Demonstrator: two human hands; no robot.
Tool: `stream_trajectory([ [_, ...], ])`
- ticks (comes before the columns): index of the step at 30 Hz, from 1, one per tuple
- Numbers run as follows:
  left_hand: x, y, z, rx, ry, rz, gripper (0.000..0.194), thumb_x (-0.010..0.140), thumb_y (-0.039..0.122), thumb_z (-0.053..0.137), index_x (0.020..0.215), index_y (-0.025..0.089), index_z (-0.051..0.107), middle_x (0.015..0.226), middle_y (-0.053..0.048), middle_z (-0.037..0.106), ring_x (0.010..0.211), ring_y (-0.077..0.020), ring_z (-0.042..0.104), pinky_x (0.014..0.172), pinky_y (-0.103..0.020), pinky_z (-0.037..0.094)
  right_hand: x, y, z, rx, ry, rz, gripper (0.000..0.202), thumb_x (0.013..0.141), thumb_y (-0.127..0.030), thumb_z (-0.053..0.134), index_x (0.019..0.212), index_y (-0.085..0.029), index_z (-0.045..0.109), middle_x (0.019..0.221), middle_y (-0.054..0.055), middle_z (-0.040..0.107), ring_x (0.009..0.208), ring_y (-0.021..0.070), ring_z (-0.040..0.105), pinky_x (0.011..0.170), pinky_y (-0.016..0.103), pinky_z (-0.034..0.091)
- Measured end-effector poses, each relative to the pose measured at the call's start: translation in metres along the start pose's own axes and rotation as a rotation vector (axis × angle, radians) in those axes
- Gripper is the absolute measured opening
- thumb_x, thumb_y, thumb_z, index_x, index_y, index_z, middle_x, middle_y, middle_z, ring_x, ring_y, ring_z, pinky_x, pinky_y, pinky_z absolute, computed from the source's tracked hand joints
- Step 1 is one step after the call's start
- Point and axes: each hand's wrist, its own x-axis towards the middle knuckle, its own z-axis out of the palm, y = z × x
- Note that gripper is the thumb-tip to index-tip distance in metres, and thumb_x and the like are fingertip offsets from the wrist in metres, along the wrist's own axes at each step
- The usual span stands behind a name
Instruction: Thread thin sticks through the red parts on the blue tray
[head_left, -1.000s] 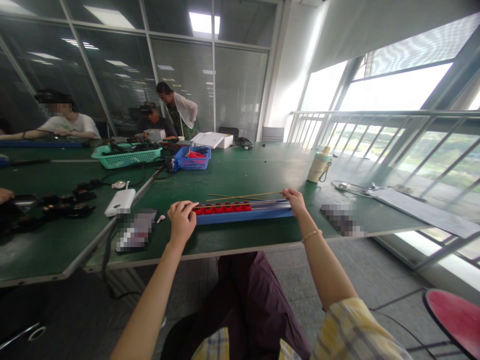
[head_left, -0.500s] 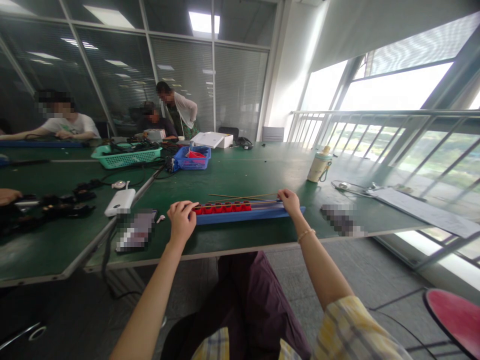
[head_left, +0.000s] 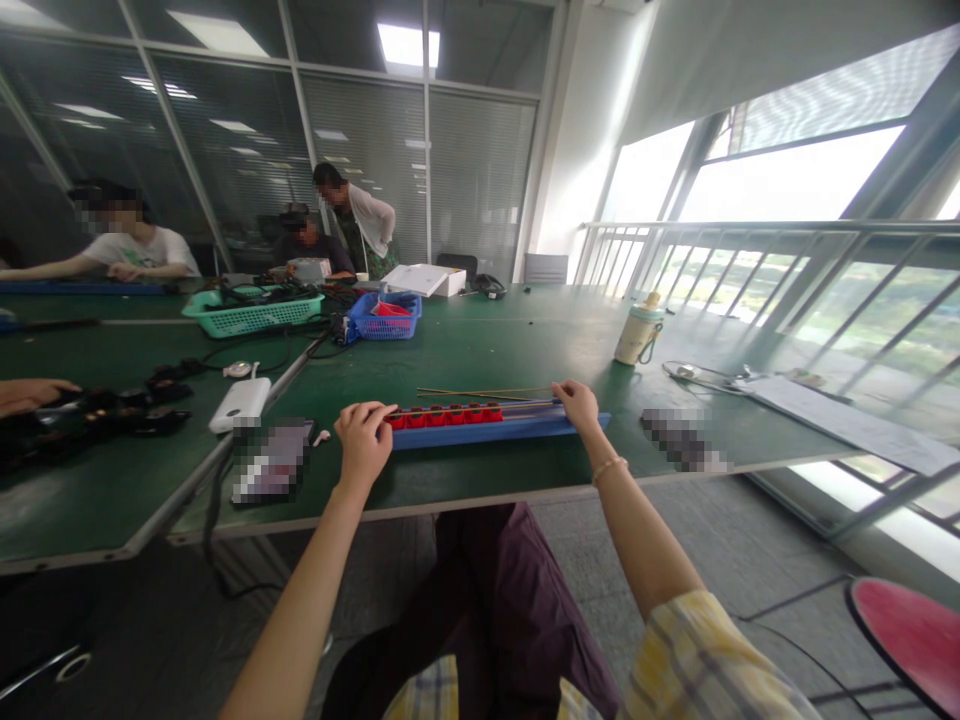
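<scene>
A long blue tray (head_left: 487, 432) lies near the table's front edge. In its left part sits a row of several red block-like pieces (head_left: 450, 416) with dark tops. Thin wooden-looking sticks (head_left: 525, 405) run along the tray, to the right of the red pieces. My left hand (head_left: 364, 436) is closed over the left end of the row, thumb and fingertips at the leftmost red piece. At the right end, my right hand (head_left: 576, 405) pinches the end of a thin stick; its fingers partly hide the tip. More loose thin sticks (head_left: 457, 392) lie just behind the tray.
A phone (head_left: 277, 458), an earbud (head_left: 322, 437) and a white power bank (head_left: 241, 405) are on the left. Further back stand a green basket (head_left: 255, 318) and a blue basket (head_left: 384, 322). A bottle (head_left: 639, 335), papers and another phone lie right. Other people sit and stand beyond.
My right hand has shifted very slightly left along the tray. My left hand stays put. At the far left, another person's hand has reached further into view.
</scene>
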Motion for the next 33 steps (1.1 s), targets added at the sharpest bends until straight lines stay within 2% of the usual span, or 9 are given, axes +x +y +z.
stream_trajectory([
  [5, 0.000, -0.001, 0.001, 0.002, 0.004, 0.004, 0.034, 0.086, 0.013, 0.050, 0.104, 0.027, 0.076, 0.107, -0.006, 0.069, 0.108, -0.0278, 0.052, 0.093, -0.044, 0.038, -0.001, 0.000, 0.000, -0.033, -0.049, -0.084, 0.031, 0.086, -0.049, 0.056, 0.083, -0.023, 0.072, 0.082, 0.003, 0.072, 0.074, 0.0192, 0.060, 0.063, 0.027, 0.036],
  [11, 0.000, -0.002, 0.001, 0.003, 0.002, 0.004, 0.035, 0.086, 0.013, 0.050, 0.105, 0.027, 0.075, 0.107, -0.006, 0.069, 0.109, -0.0282, 0.051, 0.093, -0.045, 0.038, 0.000, 0.003, 0.001, 0.006, -0.050, -0.173, 0.018, 0.084, -0.034, 0.056, 0.091, -0.024, 0.069, 0.085, 0.001, 0.072, 0.084, 0.0191, 0.061, 0.071, 0.026, 0.041],
  [14, 0.000, -0.001, 0.001, 0.003, -0.007, -0.002, 0.035, 0.087, 0.014, 0.049, 0.105, 0.027, 0.075, 0.107, -0.007, 0.069, 0.109, -0.0282, 0.051, 0.094, -0.045, 0.038, 0.000, 0.002, 0.000, -0.024, -0.078, -0.169, 0.023, 0.083, -0.028, 0.054, 0.099, -0.027, 0.070, 0.091, 0.000, 0.074, 0.089, 0.0198, 0.061, 0.074, 0.027, 0.043],
  [20, 0.000, 0.000, 0.000, 0.000, -0.016, -0.021, 0.035, 0.086, 0.014, 0.048, 0.105, 0.027, 0.075, 0.107, -0.007, 0.069, 0.109, -0.0280, 0.051, 0.094, -0.045, 0.038, -0.003, -0.008, -0.005, -0.260, -0.203, -0.157, 0.041, 0.086, -0.019, 0.043, 0.100, -0.031, 0.079, 0.103, 0.003, 0.076, 0.105, 0.0243, 0.059, 0.086, 0.031, 0.045],
  [25, 0.000, 0.001, -0.001, -0.014, -0.023, -0.019, 0.035, 0.086, 0.015, 0.048, 0.105, 0.027, 0.075, 0.107, -0.008, 0.068, 0.110, -0.0284, 0.051, 0.094, -0.046, 0.038, -0.005, -0.016, -0.004, -0.372, -0.244, -0.124, 0.043, 0.089, -0.021, 0.042, 0.107, -0.033, 0.080, 0.101, 0.006, 0.076, 0.110, 0.0266, 0.059, 0.093, 0.035, 0.045],
  [33, 0.000, 0.000, -0.001, -0.007, -0.026, -0.022, 0.035, 0.087, 0.015, 0.048, 0.104, 0.027, 0.075, 0.108, -0.007, 0.069, 0.109, -0.0281, 0.051, 0.094, -0.045, 0.038, -0.004, -0.022, -0.003, -0.409, -0.259, -0.092, 0.043, 0.091, -0.024, 0.040, 0.109, -0.032, 0.079, 0.102, 0.008, 0.075, 0.112, 0.0269, 0.059, 0.095, 0.037, 0.044],
])
